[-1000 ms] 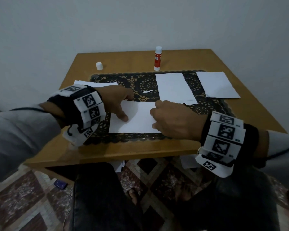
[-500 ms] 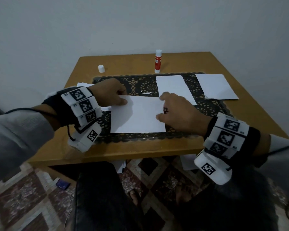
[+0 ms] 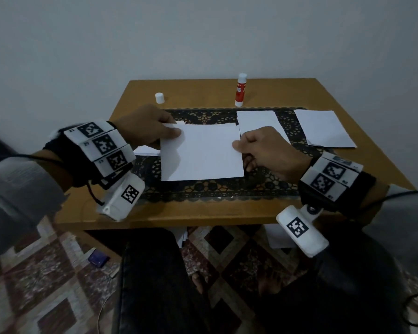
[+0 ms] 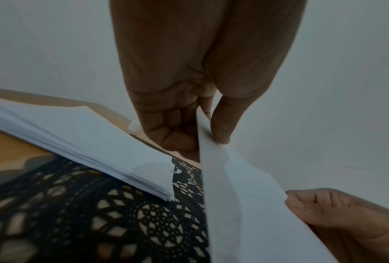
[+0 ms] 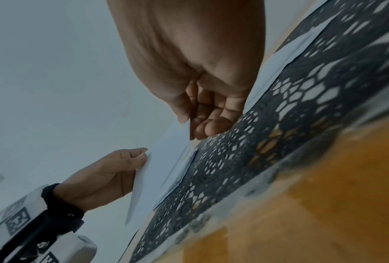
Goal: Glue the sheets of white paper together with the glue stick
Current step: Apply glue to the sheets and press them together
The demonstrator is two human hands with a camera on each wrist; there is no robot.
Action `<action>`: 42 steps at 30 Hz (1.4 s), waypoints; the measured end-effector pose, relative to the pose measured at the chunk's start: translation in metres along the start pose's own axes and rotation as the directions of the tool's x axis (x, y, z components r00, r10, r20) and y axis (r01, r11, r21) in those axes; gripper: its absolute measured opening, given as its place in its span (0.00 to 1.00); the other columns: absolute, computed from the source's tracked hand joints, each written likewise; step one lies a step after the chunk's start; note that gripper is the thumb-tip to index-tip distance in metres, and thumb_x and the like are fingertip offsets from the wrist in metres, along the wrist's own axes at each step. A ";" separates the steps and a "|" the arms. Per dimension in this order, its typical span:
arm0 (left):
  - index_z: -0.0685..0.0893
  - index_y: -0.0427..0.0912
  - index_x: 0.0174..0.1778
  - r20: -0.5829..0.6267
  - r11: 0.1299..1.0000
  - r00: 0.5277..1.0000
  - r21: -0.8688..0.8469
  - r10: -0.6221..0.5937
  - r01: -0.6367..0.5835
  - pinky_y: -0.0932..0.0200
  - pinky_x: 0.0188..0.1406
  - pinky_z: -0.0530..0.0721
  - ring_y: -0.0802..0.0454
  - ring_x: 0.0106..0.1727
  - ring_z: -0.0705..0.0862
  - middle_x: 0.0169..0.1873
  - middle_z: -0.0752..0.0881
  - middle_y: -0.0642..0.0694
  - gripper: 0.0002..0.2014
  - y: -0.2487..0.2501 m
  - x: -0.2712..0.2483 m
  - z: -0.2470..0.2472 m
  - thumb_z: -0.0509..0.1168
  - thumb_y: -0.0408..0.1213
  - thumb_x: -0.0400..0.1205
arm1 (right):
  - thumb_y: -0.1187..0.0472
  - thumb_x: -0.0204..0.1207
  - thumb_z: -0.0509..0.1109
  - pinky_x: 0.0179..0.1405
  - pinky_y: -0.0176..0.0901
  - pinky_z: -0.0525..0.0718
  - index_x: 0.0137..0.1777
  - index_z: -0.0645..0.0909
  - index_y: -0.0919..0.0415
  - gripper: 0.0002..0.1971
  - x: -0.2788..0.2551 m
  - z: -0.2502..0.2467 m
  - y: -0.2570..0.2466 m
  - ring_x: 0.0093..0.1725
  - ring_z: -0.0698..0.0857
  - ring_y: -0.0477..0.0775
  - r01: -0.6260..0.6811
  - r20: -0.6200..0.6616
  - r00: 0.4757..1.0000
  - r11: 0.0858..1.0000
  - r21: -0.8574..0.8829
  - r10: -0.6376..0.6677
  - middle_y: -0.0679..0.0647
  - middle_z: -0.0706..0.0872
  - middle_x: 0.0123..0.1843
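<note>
A white paper sheet is held just above the black lace mat. My left hand pinches its far left corner between thumb and fingers, as the left wrist view confirms. At the sheet's right edge, my right hand pinches it too, thumb on top. In the wrist views the sheet looks like two layers, slightly parted. The red glue stick stands upright and uncapped at the back of the table. Its white cap sits at the back left.
A stack of white sheets lies at the mat's left end beneath my left hand. One more sheet lies behind my right hand, and others rest at the right. The wooden table has bare wood along its front edge.
Both hands went from pressing flat on the sheet to pinching its left and right edges. The sheet has come up off the mat and shifted slightly away from me.
</note>
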State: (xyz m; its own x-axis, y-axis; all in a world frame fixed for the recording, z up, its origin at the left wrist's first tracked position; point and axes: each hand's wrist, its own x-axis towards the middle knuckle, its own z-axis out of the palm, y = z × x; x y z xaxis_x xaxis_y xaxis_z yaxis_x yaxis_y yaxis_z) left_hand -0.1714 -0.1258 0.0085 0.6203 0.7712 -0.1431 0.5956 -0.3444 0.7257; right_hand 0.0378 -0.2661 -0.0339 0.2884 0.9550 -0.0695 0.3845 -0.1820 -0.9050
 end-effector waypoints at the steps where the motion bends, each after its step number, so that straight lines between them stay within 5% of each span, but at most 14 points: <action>1: 0.83 0.28 0.50 -0.008 0.995 0.999 -0.085 -0.050 0.049 0.41 0.55 0.86 0.33 0.53 0.85 0.52 0.85 0.30 0.10 -0.004 -0.003 -0.002 0.68 0.32 0.81 | 0.63 0.82 0.68 0.28 0.41 0.84 0.35 0.80 0.69 0.14 0.001 0.002 -0.001 0.28 0.84 0.52 0.010 0.004 1.000 1.000 0.017 -0.010 0.61 0.86 0.34; 4: 0.81 0.31 0.58 0.073 0.936 0.984 -0.302 -0.165 0.179 0.43 0.59 0.84 0.36 0.56 0.85 0.57 0.86 0.34 0.13 -0.017 -0.011 -0.010 0.69 0.31 0.79 | 0.63 0.82 0.68 0.32 0.46 0.84 0.39 0.80 0.76 0.15 0.008 0.008 -0.005 0.31 0.83 0.59 0.030 0.002 1.000 0.996 0.085 -0.030 0.65 0.84 0.36; 7: 0.82 0.37 0.46 0.083 0.882 0.970 -0.406 -0.226 0.241 0.50 0.55 0.85 0.44 0.50 0.85 0.50 0.86 0.38 0.03 -0.028 -0.017 -0.018 0.68 0.29 0.79 | 0.63 0.83 0.67 0.34 0.48 0.84 0.44 0.81 0.79 0.15 0.018 0.017 -0.014 0.34 0.83 0.61 0.035 -0.004 0.999 0.991 0.126 -0.034 0.67 0.83 0.38; 10: 0.80 0.36 0.38 -0.005 0.866 0.968 -0.449 -0.250 0.221 0.58 0.42 0.89 0.46 0.46 0.85 0.43 0.86 0.40 0.05 -0.039 -0.018 -0.026 0.68 0.27 0.78 | 0.64 0.83 0.66 0.30 0.44 0.83 0.42 0.81 0.73 0.12 0.030 0.029 -0.025 0.30 0.83 0.56 0.029 0.015 0.999 0.990 0.137 -0.032 0.61 0.84 0.33; 16: 0.80 0.34 0.36 -0.135 0.877 0.949 -0.436 -0.286 0.203 0.59 0.39 0.90 0.43 0.49 0.85 0.45 0.85 0.36 0.06 -0.058 -0.016 -0.041 0.69 0.25 0.77 | 0.64 0.82 0.67 0.26 0.42 0.83 0.39 0.79 0.68 0.11 0.048 0.050 -0.040 0.26 0.83 0.52 -0.046 0.096 0.995 0.989 0.143 0.033 0.57 0.85 0.30; 19: 0.78 0.37 0.32 -0.179 0.873 0.939 -0.450 -0.295 0.188 0.61 0.34 0.89 0.46 0.42 0.84 0.37 0.84 0.41 0.10 -0.062 -0.016 -0.044 0.69 0.26 0.78 | 0.67 0.81 0.68 0.24 0.41 0.81 0.38 0.76 0.67 0.09 0.055 0.058 -0.047 0.23 0.81 0.50 -0.064 0.110 0.993 0.988 0.143 0.048 0.59 0.84 0.31; 25: 0.78 0.36 0.35 -0.130 0.876 0.934 -0.411 -0.332 0.254 0.67 0.28 0.85 0.53 0.29 0.87 0.35 0.84 0.39 0.08 -0.068 -0.017 -0.056 0.70 0.25 0.76 | 0.69 0.79 0.70 0.31 0.47 0.81 0.44 0.79 0.70 0.04 0.074 0.069 -0.059 0.26 0.82 0.54 -0.111 0.043 0.993 0.981 0.162 0.105 0.61 0.85 0.33; 30: 0.77 0.39 0.31 -0.167 0.874 0.929 -0.425 -0.331 0.235 0.67 0.26 0.83 0.50 0.31 0.86 0.32 0.83 0.41 0.12 -0.073 -0.018 -0.063 0.70 0.24 0.76 | 0.69 0.82 0.66 0.27 0.38 0.84 0.50 0.79 0.71 0.04 0.073 0.079 -0.060 0.27 0.83 0.51 -0.181 0.191 0.970 0.968 0.175 0.147 0.61 0.83 0.35; 34: 0.77 0.39 0.30 -0.147 0.870 0.932 -0.431 -0.330 0.240 0.67 0.26 0.83 0.49 0.33 0.85 0.31 0.83 0.41 0.11 -0.077 -0.018 -0.060 0.70 0.24 0.76 | 0.71 0.81 0.67 0.24 0.36 0.82 0.53 0.78 0.72 0.04 0.075 0.078 -0.057 0.23 0.81 0.48 -0.177 0.176 0.974 0.968 0.180 0.145 0.62 0.83 0.34; 42: 0.80 0.35 0.38 -0.181 0.904 0.905 -0.272 -0.385 0.330 0.67 0.23 0.84 0.47 0.33 0.87 0.36 0.85 0.38 0.06 -0.082 -0.006 -0.064 0.71 0.25 0.76 | 0.66 0.80 0.69 0.21 0.37 0.80 0.45 0.80 0.70 0.06 0.084 0.085 -0.055 0.24 0.81 0.50 -0.251 0.205 0.948 0.968 0.003 0.245 0.61 0.84 0.32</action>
State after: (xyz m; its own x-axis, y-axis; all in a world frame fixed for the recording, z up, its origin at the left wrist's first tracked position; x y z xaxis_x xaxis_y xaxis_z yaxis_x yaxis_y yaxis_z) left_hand -0.2572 -0.0681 -0.0071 0.2401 0.9273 -0.2873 0.6043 0.0889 0.7918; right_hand -0.0333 -0.1562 -0.0256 0.1880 0.9084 -0.3735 0.2970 -0.4151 -0.8599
